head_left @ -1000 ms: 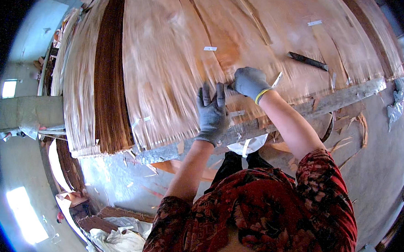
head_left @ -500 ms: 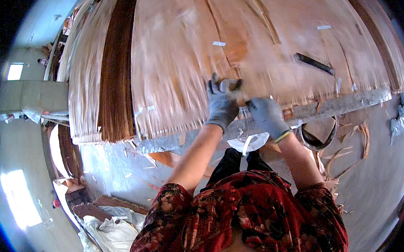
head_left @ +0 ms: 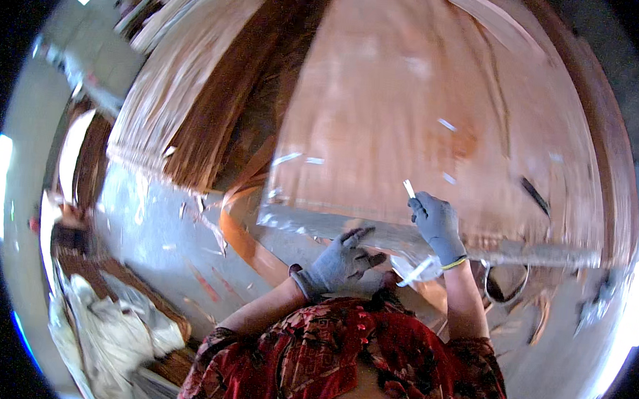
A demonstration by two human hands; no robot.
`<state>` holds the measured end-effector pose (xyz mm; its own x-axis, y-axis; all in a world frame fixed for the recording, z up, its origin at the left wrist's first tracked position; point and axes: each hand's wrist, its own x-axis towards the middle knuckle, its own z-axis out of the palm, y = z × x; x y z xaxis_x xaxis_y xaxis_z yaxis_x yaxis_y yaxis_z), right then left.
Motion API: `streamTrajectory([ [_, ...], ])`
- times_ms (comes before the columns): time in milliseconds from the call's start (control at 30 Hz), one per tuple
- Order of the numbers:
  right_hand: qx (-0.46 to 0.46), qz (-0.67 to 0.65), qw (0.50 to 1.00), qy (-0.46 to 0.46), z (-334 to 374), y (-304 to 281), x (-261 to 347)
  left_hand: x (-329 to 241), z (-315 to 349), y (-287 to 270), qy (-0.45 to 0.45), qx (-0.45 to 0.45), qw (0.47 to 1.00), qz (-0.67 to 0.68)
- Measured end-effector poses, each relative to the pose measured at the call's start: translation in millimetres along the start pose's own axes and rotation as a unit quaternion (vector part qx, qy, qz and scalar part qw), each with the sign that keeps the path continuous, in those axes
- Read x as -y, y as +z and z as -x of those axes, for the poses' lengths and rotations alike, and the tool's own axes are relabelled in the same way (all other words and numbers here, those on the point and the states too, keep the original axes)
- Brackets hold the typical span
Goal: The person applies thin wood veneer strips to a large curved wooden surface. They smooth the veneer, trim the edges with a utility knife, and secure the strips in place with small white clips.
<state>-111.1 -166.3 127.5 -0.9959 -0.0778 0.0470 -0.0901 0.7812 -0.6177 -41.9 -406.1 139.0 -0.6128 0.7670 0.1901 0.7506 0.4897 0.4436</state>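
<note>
- Left hand (head_left: 339,264), gray-gloved: held low before the bench's near edge, palm not visible, fingers spread and pointing toward the right; it grips nothing that shows.
- Left forearm: angled up and inward from a red patterned sleeve (head_left: 243,344).
- Right hand (head_left: 437,224), also gloved: raised over the near edge, fingers curled tight around a pale stick (head_left: 408,189), whose tip pokes out beyond them, up and left. Right forearm: nearly upright.
- Sheet (head_left: 381,130): wood, reddish tan, spread across the bench (head_left: 311,224) beyond both hands, with small white pieces of tape (head_left: 447,124) on it; the picture is blurred here.
- Black tool (head_left: 535,195): lying on the sheet, right of the right hand.
- Dark band (head_left: 211,132): brown, left of the sheet.
- Floor (head_left: 152,212): gray, littered with scraps, including a curved orange strip (head_left: 249,239).
- Ring (head_left: 506,285): below the bench's edge, at right.
- White sacking (head_left: 110,326): heaped at lower left.
- Window (head_left: 1,183): bright, far left.
</note>
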Motion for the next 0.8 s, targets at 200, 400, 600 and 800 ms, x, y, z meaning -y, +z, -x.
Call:
streamTrajectory([
  [200, -0.014, 0.105, 0.994, -0.04, -70.1, 108.3, 17.9, 84.2, 164.5, -39.3, -0.107, -0.037, 0.993, 0.019],
  [400, 0.059, -0.057, 0.979, 0.186, -84.3, 110.6, 34.2, 140.6, 289.9, -88.8, -0.265, -0.055, 0.962, 0.042],
  [600, 0.006, -0.109, 0.959, 0.262, -77.2, 111.6, 37.9, 229.9, 282.5, -145.4, -0.207, -0.065, 0.976, 0.011],
  [800, -0.033, 0.141, 0.962, 0.232, -89.2, 117.9, 55.4, 329.3, 261.7, -202.4, -0.187, -0.049, 0.981, -0.002],
])
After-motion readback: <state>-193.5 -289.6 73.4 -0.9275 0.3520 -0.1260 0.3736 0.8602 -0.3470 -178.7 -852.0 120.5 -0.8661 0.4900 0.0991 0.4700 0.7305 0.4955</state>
